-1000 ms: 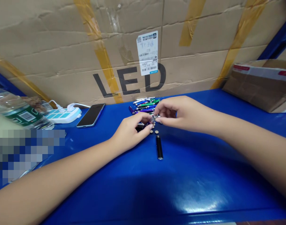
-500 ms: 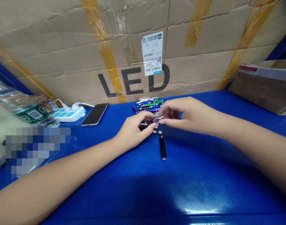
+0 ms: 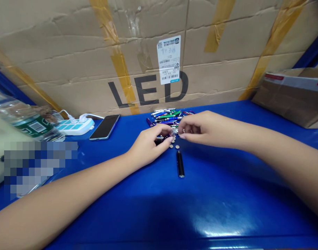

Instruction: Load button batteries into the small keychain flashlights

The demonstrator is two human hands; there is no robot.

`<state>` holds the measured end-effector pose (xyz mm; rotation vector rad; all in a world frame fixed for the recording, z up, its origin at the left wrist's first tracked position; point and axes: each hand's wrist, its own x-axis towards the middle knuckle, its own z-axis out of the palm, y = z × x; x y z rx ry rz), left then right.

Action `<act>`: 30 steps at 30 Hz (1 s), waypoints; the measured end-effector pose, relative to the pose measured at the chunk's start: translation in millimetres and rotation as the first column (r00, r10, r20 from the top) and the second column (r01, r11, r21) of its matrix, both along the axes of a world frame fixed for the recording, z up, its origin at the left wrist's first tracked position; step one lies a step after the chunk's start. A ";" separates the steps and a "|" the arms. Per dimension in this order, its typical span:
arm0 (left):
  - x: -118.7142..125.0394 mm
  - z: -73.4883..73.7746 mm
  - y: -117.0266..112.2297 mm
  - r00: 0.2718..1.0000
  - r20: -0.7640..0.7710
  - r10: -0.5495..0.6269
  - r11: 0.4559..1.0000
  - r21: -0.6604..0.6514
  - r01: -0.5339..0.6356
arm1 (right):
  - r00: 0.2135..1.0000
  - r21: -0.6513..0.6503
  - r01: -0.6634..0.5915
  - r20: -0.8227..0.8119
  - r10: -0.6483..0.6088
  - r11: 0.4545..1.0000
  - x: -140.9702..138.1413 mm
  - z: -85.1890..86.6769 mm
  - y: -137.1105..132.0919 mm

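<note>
My left hand (image 3: 152, 142) is closed in a pinch on a small silvery piece (image 3: 173, 132), too small to name. Just right of it, the curled fingers of my right hand (image 3: 199, 128) come together at the tips; what lies in them, if anything, I cannot make out. Below the fingertips, several small round discs like button cells (image 3: 177, 147) lie on the blue table (image 3: 138, 205). Nearer to me is a short black tube (image 3: 180, 165) with silvery ends. Behind both hands spreads a pile of colourful pen-like metal tubes (image 3: 165, 117), partly hidden by them.
A smartphone (image 3: 105, 127) lies at the left beside a white power strip (image 3: 75, 127) with plugs in it. Farther left is a water bottle (image 3: 35, 123). A large cardboard box (image 3: 148, 52) stands along the back, and a smaller carton (image 3: 291, 99) sits at the right.
My right hand has drawn slightly away to the right, leaving a small gap to the left fingertips. The left hand keeps its pinch in nearly the same place.
</note>
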<state>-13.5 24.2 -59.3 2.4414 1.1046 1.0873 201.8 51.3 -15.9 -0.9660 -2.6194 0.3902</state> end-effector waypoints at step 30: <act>-1.1 -0.3 2.0 0.999 -0.053 -0.009 1.000 0.026 0.010 | 0.986 -0.111 -0.109 0.110 0.121 0.988 -10.9 -22.4 3.6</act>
